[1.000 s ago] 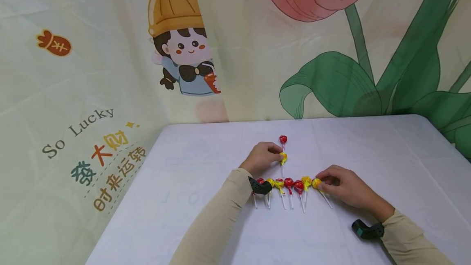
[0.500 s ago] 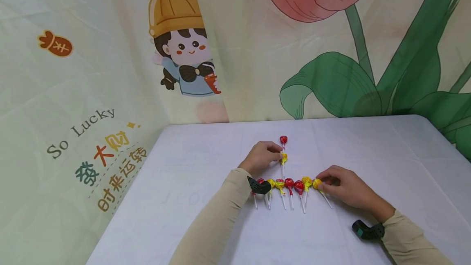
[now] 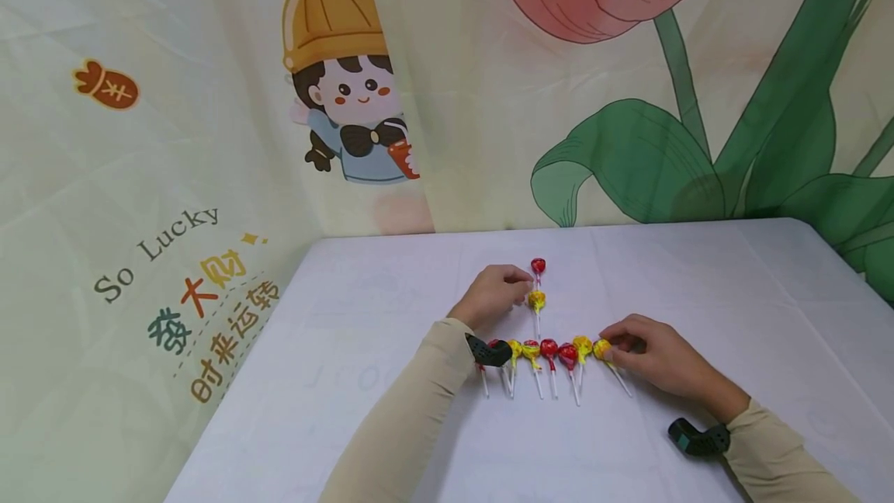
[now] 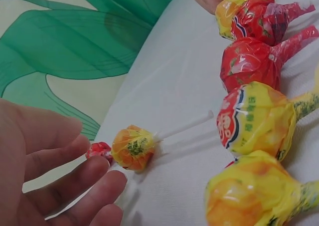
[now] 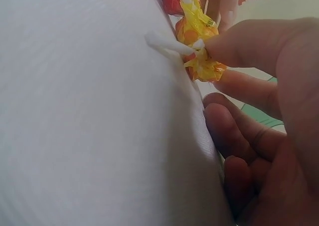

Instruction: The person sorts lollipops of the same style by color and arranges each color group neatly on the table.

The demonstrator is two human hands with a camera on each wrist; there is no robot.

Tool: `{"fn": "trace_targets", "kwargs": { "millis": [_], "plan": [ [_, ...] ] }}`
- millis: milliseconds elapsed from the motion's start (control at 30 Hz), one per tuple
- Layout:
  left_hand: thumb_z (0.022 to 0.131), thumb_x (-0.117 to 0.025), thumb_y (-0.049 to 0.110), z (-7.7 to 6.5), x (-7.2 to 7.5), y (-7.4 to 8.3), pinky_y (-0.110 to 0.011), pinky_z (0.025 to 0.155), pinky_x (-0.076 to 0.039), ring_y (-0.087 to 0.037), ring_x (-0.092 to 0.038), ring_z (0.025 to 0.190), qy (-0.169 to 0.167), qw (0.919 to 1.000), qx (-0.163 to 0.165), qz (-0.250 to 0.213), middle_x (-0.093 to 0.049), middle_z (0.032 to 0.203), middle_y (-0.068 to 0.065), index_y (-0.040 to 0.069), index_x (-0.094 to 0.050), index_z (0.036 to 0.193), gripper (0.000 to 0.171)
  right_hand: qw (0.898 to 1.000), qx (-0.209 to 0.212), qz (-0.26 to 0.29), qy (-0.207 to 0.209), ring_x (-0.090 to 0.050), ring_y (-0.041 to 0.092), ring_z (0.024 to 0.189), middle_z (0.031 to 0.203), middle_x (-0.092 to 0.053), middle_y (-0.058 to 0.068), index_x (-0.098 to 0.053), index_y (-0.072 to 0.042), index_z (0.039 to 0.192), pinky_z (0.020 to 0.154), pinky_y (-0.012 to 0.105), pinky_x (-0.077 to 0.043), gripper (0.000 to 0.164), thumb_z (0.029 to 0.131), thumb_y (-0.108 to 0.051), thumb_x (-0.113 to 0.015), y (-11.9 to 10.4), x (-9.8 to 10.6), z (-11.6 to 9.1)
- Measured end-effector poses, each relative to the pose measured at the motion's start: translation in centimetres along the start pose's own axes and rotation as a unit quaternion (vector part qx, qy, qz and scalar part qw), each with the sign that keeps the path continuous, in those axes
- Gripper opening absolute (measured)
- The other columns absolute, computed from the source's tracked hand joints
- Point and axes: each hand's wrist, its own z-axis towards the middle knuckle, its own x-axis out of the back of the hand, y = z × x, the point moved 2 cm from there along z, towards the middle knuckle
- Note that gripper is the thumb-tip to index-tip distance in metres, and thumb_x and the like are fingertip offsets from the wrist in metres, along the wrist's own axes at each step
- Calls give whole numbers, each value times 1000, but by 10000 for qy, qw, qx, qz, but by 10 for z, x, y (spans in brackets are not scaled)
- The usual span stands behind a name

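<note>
On the white table a row of red and yellow wrapped lollipops runs sideways, sticks toward me. My right hand pinches the yellow lollipop at the row's right end, between thumb and index finger; its white stick shows in the right wrist view. Beyond the row, a yellow lollipop lies with its stick toward the row, and a red lollipop lies past it. My left hand is just left of these two, fingers loosely bent and holding nothing. The left wrist hides part of the row's left end.
A red lollipop and a yellow lollipop sit mid-row, close to their neighbours. Behind the table hangs a printed cloth with a cartoon figure and a tulip. Each wrist wears a black camera band.
My left fingers have let go of the yellow lollipop beyond the row and drawn slightly left and away. The right hand stays on its lollipop.
</note>
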Motion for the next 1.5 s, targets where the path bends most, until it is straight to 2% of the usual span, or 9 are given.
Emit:
{"fn": "trace_targets", "kwargs": {
  "millis": [133,333,567,833,967,1100,1233,1500],
  "plan": [
    [100,-62,33,-4,3,4,-31,76,-50,-19,-63,89,72,9999,-135,44,-69,100,-1,15,-72,120,29,9999,68,-12,-97,-54,14,89,103,-61,-6,-71,-16,119,74,28,-49,32,91,-32,-74,-1,1,0],
    [101,-61,33,-9,10,7,-34,78,-50,-23,-64,94,305,9982,-521,21,-70,103,-4,12,-70,123,33,9999,41,14,-119,-53,15,88,102,-59,-5,-73,-17,116,73,28,-49,31,91,-35,-74,-2,2,-1],
    [101,-61,35,-25,18,-3,-37,85,-51,-22,-65,98,335,9988,-347,-49,-69,110,-3,14,-69,126,34,9998,-104,73,-170,-53,16,88,100,-60,-4,-72,-16,114,73,28,-48,29,91,-33,-75,-4,1,-2],
    [101,-60,35,-40,24,-13,-38,88,-51,-22,-64,101,430,9981,-405,-167,-69,112,-1,14,-68,128,35,9991,-342,193,-143,-54,18,89,98,-61,-2,-71,-14,113,75,29,-49,31,90,-33,-76,-5,1,-2],
    [101,-60,34,-46,24,-18,-38,86,-51,-23,-63,100,516,9976,-452,-114,-70,108,-1,14,-68,127,34,9990,-385,202,-88,-54,19,89,98,-61,-1,-70,-12,113,75,30,-49,32,89,-34,-76,-5,1,-1],
    [101,-61,34,-52,20,-22,-35,83,-52,-20,-61,96,561,9972,-499,51,-69,104,6,17,-70,124,30,9985,-485,227,-69,-54,19,89,97,-60,0,-70,-11,112,75,31,-49,33,89,-34,-76,-5,0,-1],
    [101,-60,34,-60,16,-27,-35,85,-51,-16,-59,98,560,9966,-574,213,-66,109,11,19,-71,124,29,9977,-619,268,-67,-53,20,90,96,-60,0,-70,-12,111,75,32,-49,31,89,-32,-76,-5,1,-1],
    [100,-61,32,-72,19,-40,-38,91,-51,-15,-60,102,621,9961,-578,242,-67,113,8,18,-71,122,27,9974,-616,368,12,-54,20,89,95,-61,0,-70,-13,110,72,32,-49,28,89,-31,-75,-5,2,1]
  ]
}}
